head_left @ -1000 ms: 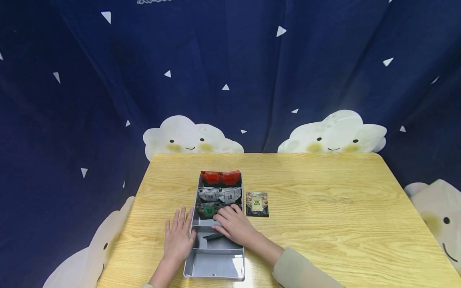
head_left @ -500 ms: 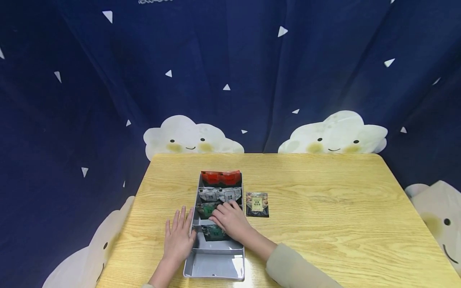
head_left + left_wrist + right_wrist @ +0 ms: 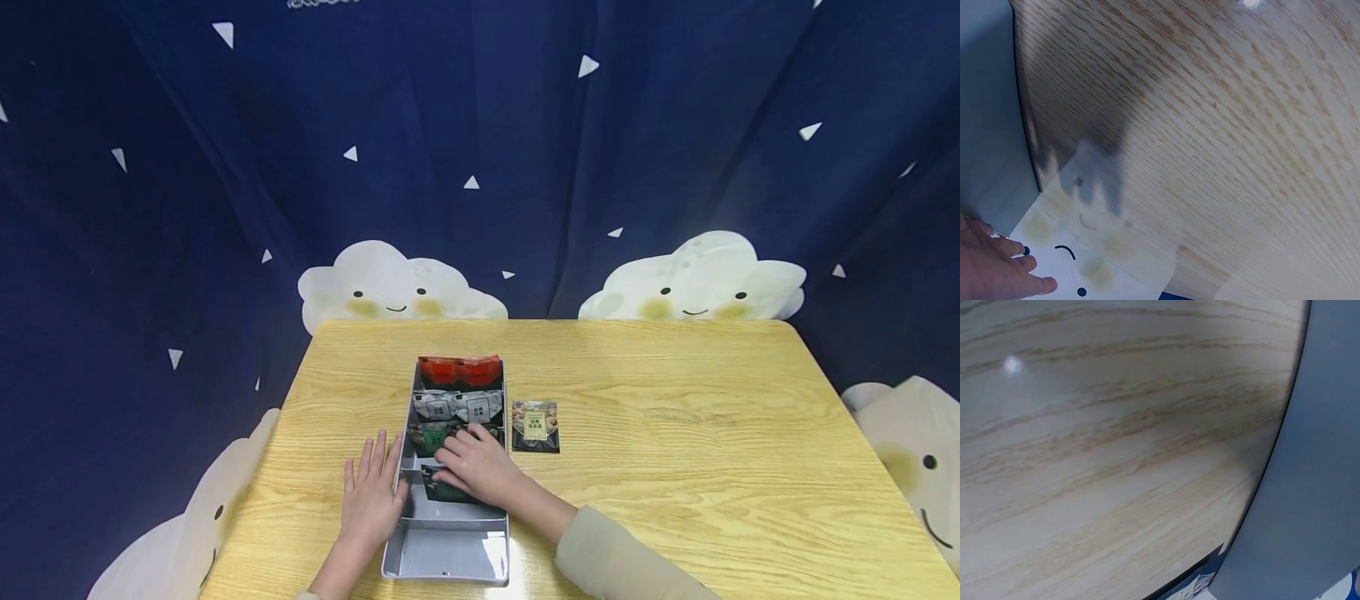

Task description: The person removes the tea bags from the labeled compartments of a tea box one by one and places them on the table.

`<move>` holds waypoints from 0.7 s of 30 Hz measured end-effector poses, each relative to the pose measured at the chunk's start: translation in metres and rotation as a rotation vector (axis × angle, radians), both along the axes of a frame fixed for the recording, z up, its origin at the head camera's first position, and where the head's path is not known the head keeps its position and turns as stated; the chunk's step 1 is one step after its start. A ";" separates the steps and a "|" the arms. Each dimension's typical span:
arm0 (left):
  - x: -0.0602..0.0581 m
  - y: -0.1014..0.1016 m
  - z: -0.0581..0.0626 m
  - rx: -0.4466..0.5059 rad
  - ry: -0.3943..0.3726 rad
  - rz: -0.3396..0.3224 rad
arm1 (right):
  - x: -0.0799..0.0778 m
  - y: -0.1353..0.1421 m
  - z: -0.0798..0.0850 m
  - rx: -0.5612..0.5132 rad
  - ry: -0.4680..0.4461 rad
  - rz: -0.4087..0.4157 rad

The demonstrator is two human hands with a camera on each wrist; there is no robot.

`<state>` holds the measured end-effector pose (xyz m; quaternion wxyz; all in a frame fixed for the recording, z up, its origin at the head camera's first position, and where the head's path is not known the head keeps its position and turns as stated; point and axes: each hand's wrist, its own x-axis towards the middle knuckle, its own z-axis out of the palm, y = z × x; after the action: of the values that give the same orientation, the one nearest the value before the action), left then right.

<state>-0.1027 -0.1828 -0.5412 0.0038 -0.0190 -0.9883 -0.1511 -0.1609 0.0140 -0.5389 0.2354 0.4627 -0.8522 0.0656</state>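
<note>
A long grey divided box (image 3: 447, 550) stands on the table. My left hand (image 3: 371, 500) lies along its left wall, fingers straight, thumb at the rim. My right hand (image 3: 478, 468) reaches over the right side with bent fingers among the green sachets; whether they pinch one is hidden. A green sachet (image 3: 427, 440) stands in the third compartment from the back, another partly behind my right fingers. In the fourth compartment leans a dark green sachet (image 3: 442, 487), its top right covered by the right thumb. The left wrist view shows left fingers (image 3: 1007, 259) by the box wall.
Red sachets (image 3: 459, 371) fill the rear compartment, with silver-white sachets (image 3: 459, 407) in front of them. A dark sachet with a pale label (image 3: 536, 427) lies flat on the wooden table (image 3: 675, 450), right of the box. A blue curtain (image 3: 480, 150) hangs behind.
The sachet in the fourth compartment went from nearly edge-on to showing its face. My right hand shifted slightly left, and its thumb now overlaps that sachet. My left hand stayed put.
</note>
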 end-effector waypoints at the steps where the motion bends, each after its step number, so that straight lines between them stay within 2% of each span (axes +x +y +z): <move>1: 0.000 0.000 0.000 0.001 -0.002 0.000 | 0.000 0.000 0.000 0.001 0.006 0.001; 13: 0.000 -0.001 -0.002 0.007 -0.015 0.000 | 0.005 -0.002 0.001 -0.070 0.019 0.008; 17: 0.000 -0.002 -0.002 -0.004 -0.002 -0.005 | 0.006 -0.001 0.008 -0.114 0.002 -0.014; 21: 0.000 -0.001 -0.002 -0.012 0.019 -0.011 | 0.007 0.002 0.022 -0.145 -0.024 -0.050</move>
<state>-0.1030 -0.1842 -0.5437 0.0121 -0.0259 -0.9890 -0.1449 -0.1539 0.0156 -0.5172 0.2597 0.4220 -0.8593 0.1268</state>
